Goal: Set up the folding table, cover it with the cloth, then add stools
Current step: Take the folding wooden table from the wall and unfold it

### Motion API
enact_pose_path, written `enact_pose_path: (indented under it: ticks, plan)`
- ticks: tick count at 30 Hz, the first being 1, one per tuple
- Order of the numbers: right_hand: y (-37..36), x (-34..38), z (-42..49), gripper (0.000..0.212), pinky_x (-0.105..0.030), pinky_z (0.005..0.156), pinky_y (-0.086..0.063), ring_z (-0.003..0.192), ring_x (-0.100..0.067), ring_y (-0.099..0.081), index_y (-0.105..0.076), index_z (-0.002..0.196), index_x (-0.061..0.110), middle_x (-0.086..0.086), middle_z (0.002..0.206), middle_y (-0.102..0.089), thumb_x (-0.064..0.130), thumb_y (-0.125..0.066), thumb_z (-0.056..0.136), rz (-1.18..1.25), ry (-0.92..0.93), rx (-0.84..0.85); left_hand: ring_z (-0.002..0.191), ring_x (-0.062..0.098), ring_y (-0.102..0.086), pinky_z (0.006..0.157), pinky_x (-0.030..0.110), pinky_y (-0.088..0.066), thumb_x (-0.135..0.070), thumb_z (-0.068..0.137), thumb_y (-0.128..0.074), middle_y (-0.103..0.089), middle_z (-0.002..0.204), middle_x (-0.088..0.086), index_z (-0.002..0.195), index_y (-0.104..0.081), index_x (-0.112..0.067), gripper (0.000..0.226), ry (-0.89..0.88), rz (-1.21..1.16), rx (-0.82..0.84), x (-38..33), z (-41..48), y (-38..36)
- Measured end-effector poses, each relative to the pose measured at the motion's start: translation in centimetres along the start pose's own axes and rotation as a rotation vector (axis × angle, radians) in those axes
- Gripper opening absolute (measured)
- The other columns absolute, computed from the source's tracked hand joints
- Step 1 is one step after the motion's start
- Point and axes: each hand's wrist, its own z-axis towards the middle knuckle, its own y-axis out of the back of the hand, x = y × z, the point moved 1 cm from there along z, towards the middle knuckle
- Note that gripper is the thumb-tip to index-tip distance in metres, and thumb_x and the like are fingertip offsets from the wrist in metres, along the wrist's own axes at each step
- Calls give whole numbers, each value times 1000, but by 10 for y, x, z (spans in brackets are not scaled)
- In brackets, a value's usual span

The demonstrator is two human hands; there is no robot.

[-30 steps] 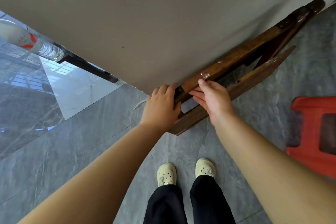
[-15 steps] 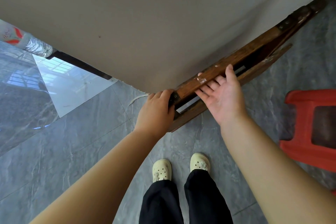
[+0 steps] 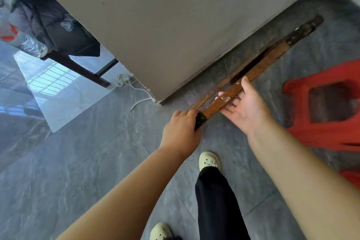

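The folding table [image 3: 243, 82] stood folded against the wall [image 3: 175, 15], probably being opened: the left hand [image 3: 180, 132] gripped its near corner, the right hand [image 3: 246, 110] lay open under its edge, and next it needed pulling away from the wall.

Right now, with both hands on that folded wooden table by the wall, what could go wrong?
Left hand grips only the table's corner bracket while the right hand lies open beneath, so the table could slip or pinch fingers. The red stool sits close on the right, and the white cord lies nearby; either could trip a step.
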Motion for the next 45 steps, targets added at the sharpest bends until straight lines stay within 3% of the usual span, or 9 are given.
enact_pose_path:
  ticks: [5, 15, 19, 28, 32, 34, 37, 41, 45]
  plan:
    - [39, -70, -54, 58, -38, 65, -54, 103, -27, -62, -46, 132, 12, -16, 115, -60, 51, -53, 89, -60, -18, 9, 97, 19, -47, 62, 31, -37, -23, 85, -50, -59, 101, -3, 111, -51, -24, 26, -23, -7, -31, 14, -98, -33]
    - [106, -232, -180, 61, -39, 73, -51, 104, -27, -60, -46, 132, 10, -17, 118, -59, 51, -54, 87, -311, -109, 98, 102, 22, -50, 75, 38, -49, -31, 88, -55, -58, 112, 2, 116, -47, -18, 32, -22, -3, -38, 53, -332, -106]
    - [147, -286, -226, 54, -35, 71, -51, 105, -26, -57, -46, 133, 14, -16, 117, -56, 45, -55, 89, -400, -124, 147, 97, 18, -49, 63, 30, -39, -37, 85, -56, -59, 103, -2, 114, -49, -23, 33, 56, -100, -96, 47, -418, -148]
    - [257, -401, -332, 27, -37, 84, -52, 89, -20, -59, -53, 113, 12, -9, 94, -57, 28, -57, 91, -531, -120, 205, 93, 10, -42, 62, 25, -33, -35, 81, -60, -54, 92, -12, 110, -49, -26, 32, 195, -172, -150, 29, -601, -236]
    - [297, -467, -382, 46, -39, 86, -52, 90, -21, -60, -42, 133, 9, -9, 96, -61, 19, -58, 91, -575, -107, 196, 90, 6, -39, 59, 19, -32, -33, 82, -61, -56, 93, -11, 114, -51, -24, 34, 220, -245, -158, 38, -691, -267]
    - [317, -497, -404, 37, -37, 82, -53, 90, -21, -62, -47, 126, 10, -10, 95, -62, 17, -57, 91, -600, -74, 188, 85, 2, -34, 55, 16, -28, -32, 81, -62, -49, 87, -16, 112, -52, -24, 33, 231, -281, -159, 38, -729, -281]
    - [344, -538, -439, 5, -32, 66, -52, 77, -18, -61, -53, 98, 15, -7, 86, -62, 16, -48, 96, -688, -43, 161, 86, 5, -42, 62, 23, -37, -29, 80, -63, -50, 86, -17, 107, -51, -26, 30, 293, -341, -134, 32, -785, -304]
    - [382, -574, -469, 14, -25, 58, -50, 71, -14, -62, -49, 109, 13, -5, 84, -62, 18, -41, 99, -791, 34, 174, 82, 12, -56, 67, 36, -51, -28, 78, -59, -59, 84, -8, 102, -48, -30, 26, 383, -454, -124, 17, -840, -336]
    - [410, -584, -485, 17, -29, 66, -54, 77, -17, -63, -51, 112, 14, -6, 88, -64, 19, -41, 99, -954, 91, 219, 83, 7, -53, 63, 28, -49, -31, 79, -60, -55, 89, -9, 101, -47, -31, 26, 468, -531, -146, -13, -869, -362]
